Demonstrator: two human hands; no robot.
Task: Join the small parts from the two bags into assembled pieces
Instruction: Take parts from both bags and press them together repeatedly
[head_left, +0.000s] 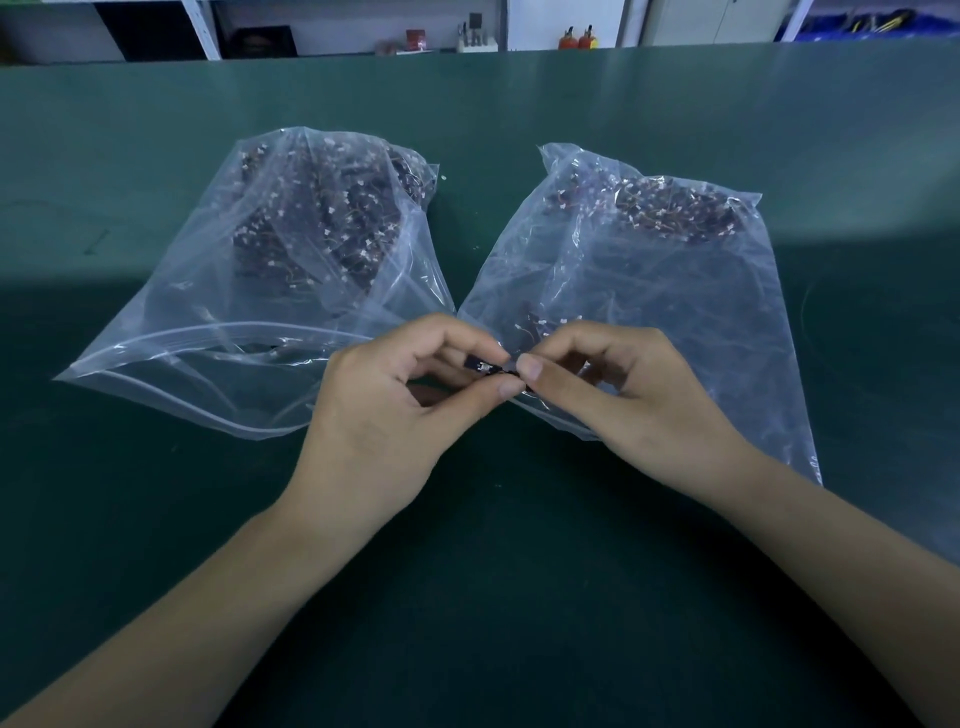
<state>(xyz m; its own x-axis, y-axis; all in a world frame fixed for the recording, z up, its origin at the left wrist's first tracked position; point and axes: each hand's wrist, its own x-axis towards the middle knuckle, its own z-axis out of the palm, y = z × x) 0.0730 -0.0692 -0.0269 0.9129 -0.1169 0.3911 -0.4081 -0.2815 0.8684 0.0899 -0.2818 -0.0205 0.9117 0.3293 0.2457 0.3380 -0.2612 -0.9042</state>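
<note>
Clear, crinkled plastic lay in two zip bags on the green mat (156, 519), a smooth matte surface under my forearms. My left bag (208, 312) sat with its zip mouth gaping toward me, the ribbed closure strip curving in a pale line. Deep inside it was a heap of small parts (322, 223), dark bodies with thin reddish wires and tiny white plugs. My right bag (675, 312) held a similar heap of small parts (675, 213) at its far end, with a few loose ones nearer me just beyond my fingers. The two bags fanned apart at the back and almost met near my hands.

My left hand (395, 405) and right hand (618, 389) came together between the bag mouths. Both had thumb and forefinger curled and pinched on a small dark piece (485, 368) with a white fleck on it, held just above the near edge of the right bag. My thumb tips were touching or nearly so. I could not tell whether it was one piece or two pressed together, since my fingertips (530, 368) covered most of it.

Far off along the table's back edge stood a small red box (415, 39) and two orange bottles (576, 37) on a shelf. No writing could be read on any of them or on the bags.
</note>
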